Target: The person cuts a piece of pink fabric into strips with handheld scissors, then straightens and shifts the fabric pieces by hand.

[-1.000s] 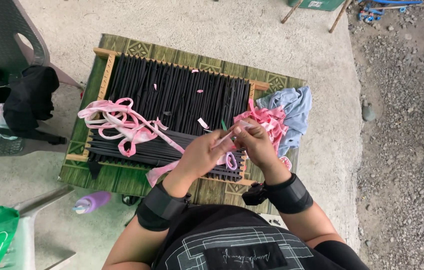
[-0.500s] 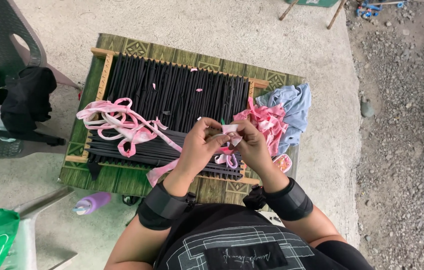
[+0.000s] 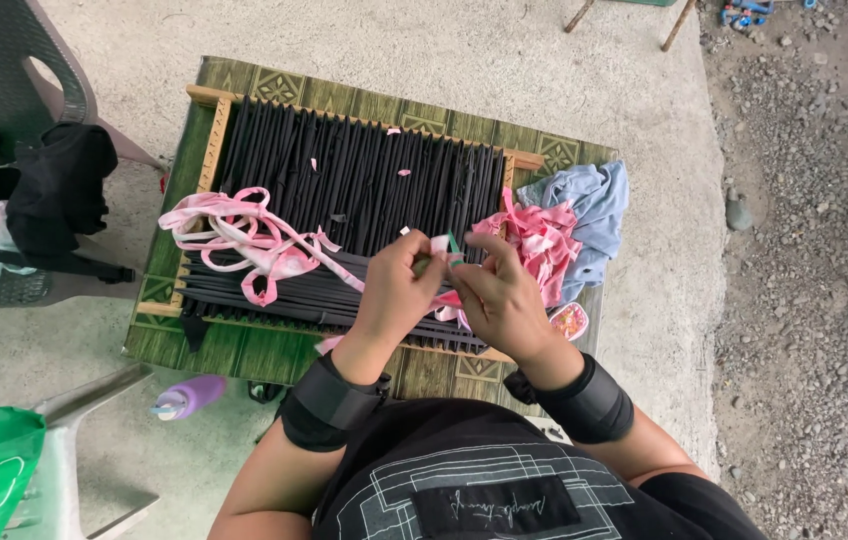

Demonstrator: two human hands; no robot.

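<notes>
The left hand and the right hand meet above the near edge of the wooden frame, which is filled with black strips. Both hands have the fingers closed narrowly and pinch the end of a pink cloth strip between the fingertips, with the rest of it hanging down between the two palms. A loose pile of pink strips lies on the frame to the left, and more pink strips lie on a blue cloth just beside the right hand.
</notes>
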